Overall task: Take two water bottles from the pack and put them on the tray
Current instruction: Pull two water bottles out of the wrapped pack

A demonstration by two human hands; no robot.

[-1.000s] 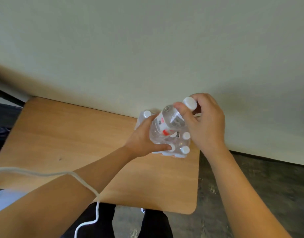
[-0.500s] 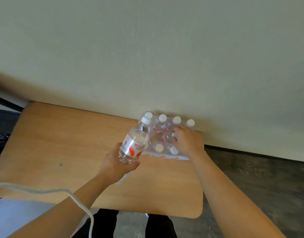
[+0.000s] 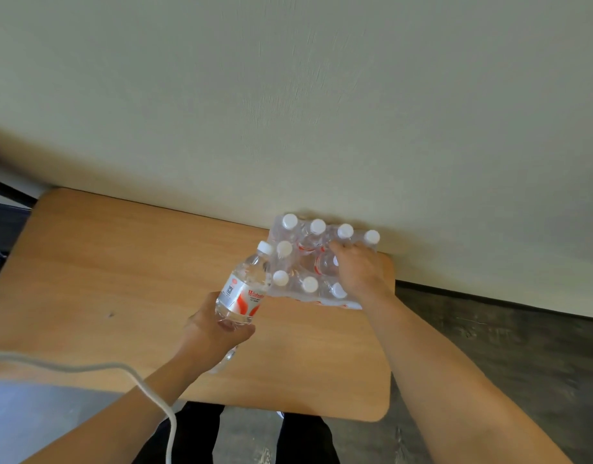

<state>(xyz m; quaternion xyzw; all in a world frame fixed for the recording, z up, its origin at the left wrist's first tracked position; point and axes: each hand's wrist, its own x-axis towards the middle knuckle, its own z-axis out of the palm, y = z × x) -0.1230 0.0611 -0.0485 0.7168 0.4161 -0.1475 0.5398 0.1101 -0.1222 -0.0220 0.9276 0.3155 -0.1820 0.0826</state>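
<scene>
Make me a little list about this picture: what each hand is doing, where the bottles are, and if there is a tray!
left hand: holds one water bottle by its lower half, tilted, lifted above the table
right hand: reaching into the pack; grip cannot be told
pack: on the table's far right corner, by the wall
tray: none in view

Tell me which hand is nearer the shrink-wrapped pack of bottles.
Right. The right hand rests on the pack; the left hand holds a water bottle beside it.
</scene>
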